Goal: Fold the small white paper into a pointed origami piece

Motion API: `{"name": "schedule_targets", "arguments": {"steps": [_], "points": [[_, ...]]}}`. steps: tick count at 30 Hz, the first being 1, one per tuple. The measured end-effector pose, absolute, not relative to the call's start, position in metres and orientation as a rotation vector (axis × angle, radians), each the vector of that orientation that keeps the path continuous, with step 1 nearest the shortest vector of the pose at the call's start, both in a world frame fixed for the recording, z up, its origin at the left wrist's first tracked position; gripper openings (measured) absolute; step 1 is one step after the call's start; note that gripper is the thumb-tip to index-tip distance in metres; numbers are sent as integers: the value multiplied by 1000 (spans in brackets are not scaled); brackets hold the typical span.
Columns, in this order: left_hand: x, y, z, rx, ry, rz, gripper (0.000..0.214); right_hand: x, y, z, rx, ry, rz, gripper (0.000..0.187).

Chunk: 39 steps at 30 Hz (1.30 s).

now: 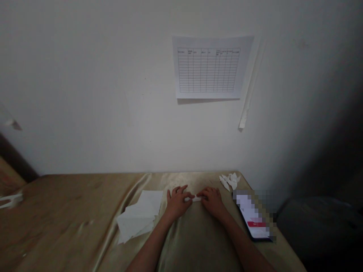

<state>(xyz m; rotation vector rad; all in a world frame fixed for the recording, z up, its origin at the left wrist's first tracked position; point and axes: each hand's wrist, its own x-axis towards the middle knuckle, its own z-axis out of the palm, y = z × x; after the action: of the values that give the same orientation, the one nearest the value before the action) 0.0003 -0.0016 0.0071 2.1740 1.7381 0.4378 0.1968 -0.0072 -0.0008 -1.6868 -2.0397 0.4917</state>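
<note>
Glossy satin tablecloth (85, 211), matt white paper sheets (140, 217), glossy phone screen (253, 217), matt wall (85, 94)

Pinched down between both hands: small white paper strip (194, 198). Narrow, longer left to right, seemingly folded, though too small to tell the creases. Lies flat on the gold-draped desk (70, 211), right of the middle, towards the far edge. Left end touched by the thumb of the left hand (177, 203), its fingers spread flat. Right end covered by curled fingertips of the right hand (212, 200). Only the middle showing.
</note>
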Motion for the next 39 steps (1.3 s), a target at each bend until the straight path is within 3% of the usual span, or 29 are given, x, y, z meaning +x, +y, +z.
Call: {"name": "schedule_targets", "arguments": {"steps": [4, 12, 26, 34, 39], "points": [[5, -2, 3, 2180, 1774, 529, 20, 190, -8, -1, -1703, -2009, 422, 20], [8, -1, 0, 2218, 1779, 559, 18, 185, -9, -3, -1727, -1967, 387, 17], [-2, 2, 8, 2168, 1725, 436, 28, 199, 0, -8, -1682, -2013, 476, 36], [0, -3, 7, 2203, 1717, 454, 29, 198, -3, -9, -1682, -2029, 442, 35], [0, -4, 7, 2226, 1742, 559, 46, 191, -10, -7, -1752, -2019, 346, 28]]}}
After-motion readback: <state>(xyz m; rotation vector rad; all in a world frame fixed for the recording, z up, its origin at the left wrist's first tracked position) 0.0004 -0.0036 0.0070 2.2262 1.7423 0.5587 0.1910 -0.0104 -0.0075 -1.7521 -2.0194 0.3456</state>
